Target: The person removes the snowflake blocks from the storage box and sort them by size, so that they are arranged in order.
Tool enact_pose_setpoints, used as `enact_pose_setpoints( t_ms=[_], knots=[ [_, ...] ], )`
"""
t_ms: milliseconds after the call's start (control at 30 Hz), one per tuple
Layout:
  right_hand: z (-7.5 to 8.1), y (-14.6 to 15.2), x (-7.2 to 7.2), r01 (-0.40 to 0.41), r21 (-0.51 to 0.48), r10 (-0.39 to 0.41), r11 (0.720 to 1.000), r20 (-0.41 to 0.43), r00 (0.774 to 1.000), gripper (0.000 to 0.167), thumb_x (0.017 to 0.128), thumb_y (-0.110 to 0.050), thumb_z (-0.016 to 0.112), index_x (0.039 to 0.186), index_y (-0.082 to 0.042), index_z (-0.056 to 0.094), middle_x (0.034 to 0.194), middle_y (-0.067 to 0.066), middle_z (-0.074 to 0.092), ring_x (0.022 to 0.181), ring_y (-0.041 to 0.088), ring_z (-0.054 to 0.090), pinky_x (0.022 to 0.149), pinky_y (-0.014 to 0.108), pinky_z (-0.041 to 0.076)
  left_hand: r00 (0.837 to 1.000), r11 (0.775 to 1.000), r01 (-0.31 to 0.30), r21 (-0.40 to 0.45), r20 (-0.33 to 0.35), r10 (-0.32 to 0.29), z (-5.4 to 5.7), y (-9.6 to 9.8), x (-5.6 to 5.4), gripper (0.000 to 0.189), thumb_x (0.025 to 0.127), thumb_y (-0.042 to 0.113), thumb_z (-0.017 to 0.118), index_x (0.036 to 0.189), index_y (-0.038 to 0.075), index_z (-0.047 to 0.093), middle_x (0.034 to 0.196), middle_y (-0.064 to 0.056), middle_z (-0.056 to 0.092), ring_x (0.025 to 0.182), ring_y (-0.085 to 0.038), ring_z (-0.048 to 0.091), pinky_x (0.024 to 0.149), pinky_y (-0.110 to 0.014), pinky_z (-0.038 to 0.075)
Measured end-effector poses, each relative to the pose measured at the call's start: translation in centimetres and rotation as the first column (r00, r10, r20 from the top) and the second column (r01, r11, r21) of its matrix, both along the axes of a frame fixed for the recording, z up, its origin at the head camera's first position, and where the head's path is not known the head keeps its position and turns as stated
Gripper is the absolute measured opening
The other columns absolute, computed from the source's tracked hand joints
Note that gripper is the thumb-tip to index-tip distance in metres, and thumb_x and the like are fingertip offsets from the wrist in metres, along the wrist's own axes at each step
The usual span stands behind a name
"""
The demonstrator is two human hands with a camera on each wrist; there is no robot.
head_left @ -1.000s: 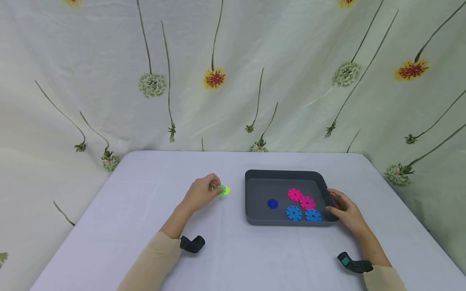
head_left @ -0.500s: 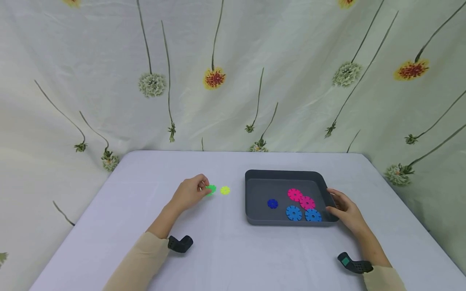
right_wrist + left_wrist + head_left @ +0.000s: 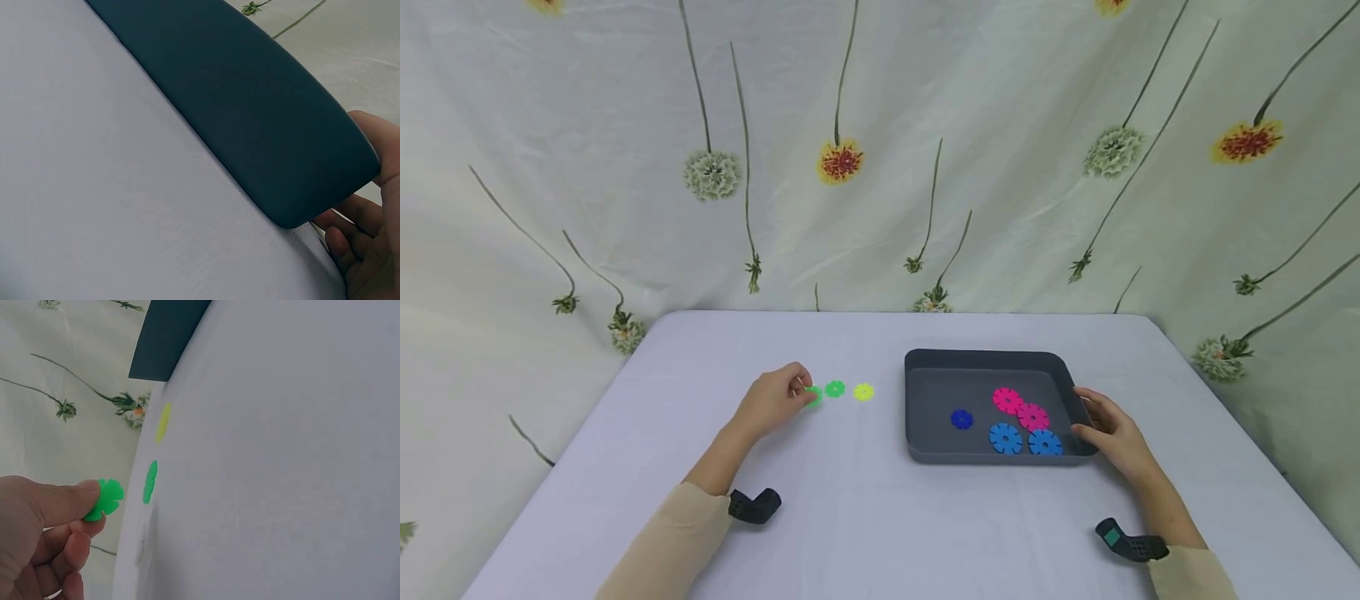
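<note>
My left hand (image 3: 777, 398) pinches a green snowflake disc (image 3: 109, 499) between thumb and fingers, lifted off the table in the left wrist view. Just right of it, a second green snowflake disc (image 3: 835, 388) lies flat on the white cloth. A yellow snowflake disc (image 3: 864, 392) lies further right, short of the dark grey tray (image 3: 925, 457). At the tray's right end my right hand (image 3: 1116, 433) grips its side, the thumb at the rim and the fingers outside. Inside the tray are a small dark blue disc (image 3: 962, 419), two pink discs (image 3: 1007, 400) and two lighter blue discs (image 3: 1005, 438).
A white cloth (image 3: 880, 533) covers the table. Behind it hangs a flower-patterned curtain (image 3: 880, 208), reaching down to the table's back edge. Both forearms come in from the front, each wearing a black wrist band (image 3: 755, 506).
My left hand has moved left, away from the yellow disc, with a green disc in its fingers. The second green disc now shows apart from the hand. My right hand and the tray stay put.
</note>
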State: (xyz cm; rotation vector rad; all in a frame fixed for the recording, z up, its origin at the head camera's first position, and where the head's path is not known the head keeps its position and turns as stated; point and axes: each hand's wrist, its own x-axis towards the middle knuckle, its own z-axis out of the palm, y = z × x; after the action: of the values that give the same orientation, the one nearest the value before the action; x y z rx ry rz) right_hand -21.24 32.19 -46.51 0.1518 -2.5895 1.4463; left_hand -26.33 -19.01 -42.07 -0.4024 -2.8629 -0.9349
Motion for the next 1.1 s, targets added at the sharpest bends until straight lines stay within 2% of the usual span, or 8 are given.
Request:
enact_pose_setpoints(
  t_ms=[200, 467, 700, 1100],
  knots=[
    [0.0, 0.0, 0.0, -0.001, -0.005, 0.001, 1.0, -0.004, 1.0, 0.056, 0.092, -0.011, 0.067, 0.142, -0.001, 0.043, 0.139, 0.03, 0.047, 0.103, -0.012, 0.042, 0.084, 0.007, 0.037, 1.0, 1.0, -0.027, 0.003, 0.009, 0.027, -0.5, -1.1, -0.1, 0.015, 0.088, 0.015, 0.071, 0.095, 0.009, 0.059, 0.08, -0.001, 0.062, 0.069, -0.017, 0.052, 0.063, -0.033, 0.041],
    [0.1, 0.0, 0.0, 0.008, -0.001, -0.008, 1.0, 0.007, 1.0, 0.057, 0.092, -0.011, 0.067, 0.142, -0.002, 0.043, 0.138, 0.03, 0.047, 0.108, 0.002, 0.048, 0.083, 0.007, 0.038, 0.998, 0.998, -0.055, 0.008, -0.003, 0.055, -0.5, -2.8, 0.0, 0.016, 0.087, 0.015, 0.071, 0.094, 0.008, 0.059, 0.079, -0.002, 0.062, 0.069, -0.018, 0.053, 0.064, -0.033, 0.042],
    [-0.1, 0.2, -0.1, -0.013, -0.011, 0.013, 1.0, -0.01, 1.0, 0.058, 0.092, -0.012, 0.068, 0.142, -0.001, 0.043, 0.138, 0.031, 0.047, 0.101, -0.012, 0.045, 0.082, 0.007, 0.039, 0.995, 0.996, -0.09, 0.025, 0.035, 0.09, -0.6, -3.9, -0.1, 0.016, 0.088, 0.014, 0.071, 0.095, 0.006, 0.059, 0.082, -0.004, 0.064, 0.073, -0.02, 0.055, 0.068, -0.035, 0.042],
    [-0.3, 0.2, -0.2, -0.017, -0.025, 0.016, 1.0, -0.029, 0.999, 0.056, 0.091, -0.008, 0.068, 0.142, 0.001, 0.043, 0.137, 0.031, 0.048, 0.101, -0.014, 0.045, 0.082, 0.007, 0.039, 0.988, 0.99, -0.139, 0.022, 0.069, 0.137, -0.7, -4.3, -0.9, 0.016, 0.089, 0.014, 0.068, 0.097, 0.004, 0.059, 0.083, -0.006, 0.062, 0.075, -0.022, 0.055, 0.067, -0.035, 0.042]
  ],
)
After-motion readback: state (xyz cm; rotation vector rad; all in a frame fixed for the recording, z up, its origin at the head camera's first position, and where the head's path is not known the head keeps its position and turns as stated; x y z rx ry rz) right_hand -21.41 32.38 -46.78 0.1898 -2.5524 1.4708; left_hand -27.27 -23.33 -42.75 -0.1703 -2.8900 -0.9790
